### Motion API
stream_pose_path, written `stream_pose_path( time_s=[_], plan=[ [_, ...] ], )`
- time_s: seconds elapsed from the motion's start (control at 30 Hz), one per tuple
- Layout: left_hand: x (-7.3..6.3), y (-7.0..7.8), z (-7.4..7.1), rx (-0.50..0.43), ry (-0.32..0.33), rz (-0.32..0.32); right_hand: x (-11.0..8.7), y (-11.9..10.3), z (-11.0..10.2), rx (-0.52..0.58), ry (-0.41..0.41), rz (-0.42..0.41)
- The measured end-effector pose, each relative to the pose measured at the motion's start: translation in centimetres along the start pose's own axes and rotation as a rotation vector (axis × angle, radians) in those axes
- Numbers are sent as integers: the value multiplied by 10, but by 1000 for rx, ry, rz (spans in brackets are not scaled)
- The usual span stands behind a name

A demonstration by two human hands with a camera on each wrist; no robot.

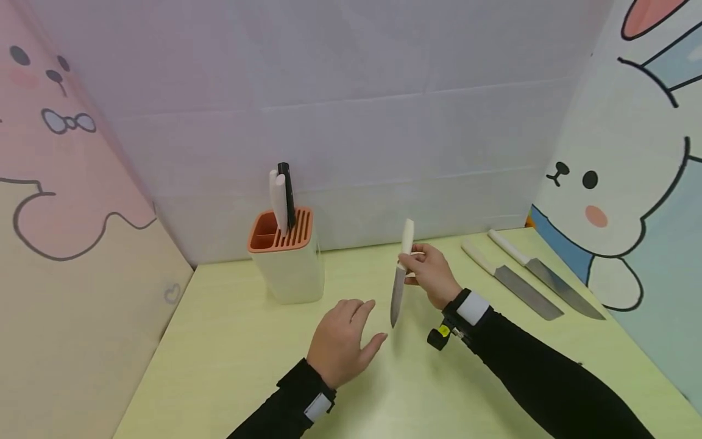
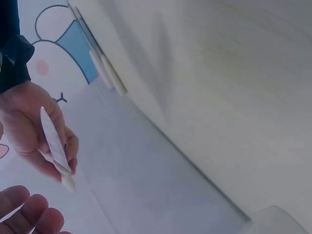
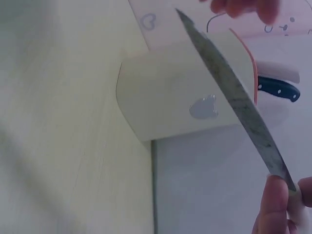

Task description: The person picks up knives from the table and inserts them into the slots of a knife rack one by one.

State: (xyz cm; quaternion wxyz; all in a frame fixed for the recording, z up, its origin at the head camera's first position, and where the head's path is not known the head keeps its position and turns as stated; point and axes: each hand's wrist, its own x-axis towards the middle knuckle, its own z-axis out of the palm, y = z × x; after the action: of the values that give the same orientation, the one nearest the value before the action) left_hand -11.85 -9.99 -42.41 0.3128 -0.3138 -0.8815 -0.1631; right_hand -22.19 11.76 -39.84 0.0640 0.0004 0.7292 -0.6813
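My right hand (image 1: 433, 274) pinches a small kitchen knife (image 1: 399, 286) low on its white handle, with the blade hanging point down above the table. In the right wrist view the knife's blade (image 3: 239, 100) crosses in front of the knife block, apart from it. To the left of the knife, my left hand (image 1: 341, 341) hovers with fingers spread and holds nothing. The knife block (image 1: 293, 271), cream with an orange slotted top, stands at the back left. Two white-handled knives (image 1: 278, 204) and a black-handled knife (image 1: 286, 189) stand in it.
On the right of the table (image 1: 230, 353) lie a cleaver-shaped knife (image 1: 526, 292) and a chef's knife (image 1: 565, 286), side by side, handles toward the back. A pale wall (image 1: 356, 140) rises behind, with cartoon-printed panels at both sides.
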Motion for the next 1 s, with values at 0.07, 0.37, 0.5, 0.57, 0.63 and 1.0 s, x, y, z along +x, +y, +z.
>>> stream_pose_path(
  time_s=[0.07, 0.37, 0.5, 0.57, 0.63, 1.0],
  plan=[
    [9, 4, -3, -7, 15, -3, -5, -4, 8, 5, -12, -25],
    [49, 0, -11, -153, -9, -134, -21, -15, 38, -9, -135, -129],
    [55, -2, -13, -205, -38, -206, -26, -17, 48, -17, -136, -144],
    [55, -2, -13, -226, -50, -246, -29, -17, 51, -23, -135, -146],
    [55, -3, -13, -252, -59, -278, -32, -18, 54, -22, -151, -148],
    [56, -17, -23, -392, -6, -423, -42, -20, 65, -94, -185, -247]
  ],
)
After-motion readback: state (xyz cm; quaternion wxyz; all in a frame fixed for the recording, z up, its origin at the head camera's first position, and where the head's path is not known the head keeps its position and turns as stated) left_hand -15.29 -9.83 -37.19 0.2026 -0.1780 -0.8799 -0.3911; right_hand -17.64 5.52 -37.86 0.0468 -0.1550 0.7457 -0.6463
